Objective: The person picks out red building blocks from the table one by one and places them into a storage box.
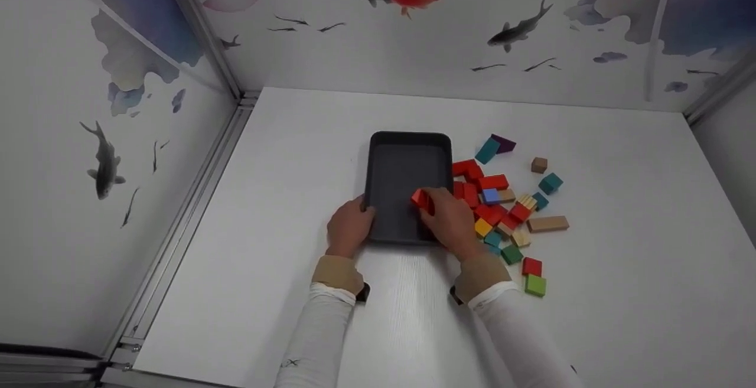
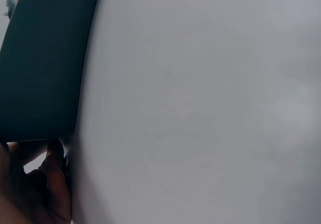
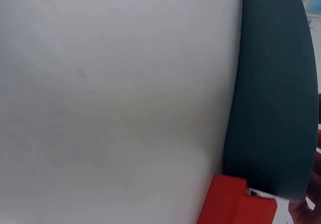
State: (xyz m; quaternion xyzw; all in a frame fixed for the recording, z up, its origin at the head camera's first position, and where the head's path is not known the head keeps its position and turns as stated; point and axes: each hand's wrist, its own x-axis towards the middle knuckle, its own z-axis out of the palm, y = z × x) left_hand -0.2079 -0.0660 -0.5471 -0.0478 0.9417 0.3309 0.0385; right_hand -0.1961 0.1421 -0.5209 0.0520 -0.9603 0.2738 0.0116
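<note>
A dark grey rectangular tray (image 1: pixel 407 163) lies on the white table. My left hand (image 1: pixel 348 225) grips its left side near the front corner, thumb at the rim; its curled fingers (image 2: pixel 57 184) show beside the tray wall (image 2: pixel 45 63) in the left wrist view. My right hand (image 1: pixel 452 219) reaches over the tray's right rim and pinches a red block (image 1: pixel 419 199) above the tray floor. The hand hides part of that block. Right beside the tray, red blocks (image 3: pixel 223 201) show at its outer wall (image 3: pixel 273 93) in the right wrist view.
Right of the tray spreads a loose pile of wooden blocks, among them a long tan block (image 1: pixel 548 224), a yellow block (image 1: pixel 483 227) and a light green block (image 1: pixel 535 285). A teal block (image 1: pixel 488 150) lies farther back. Printed panels (image 1: pixel 437 51) border the table.
</note>
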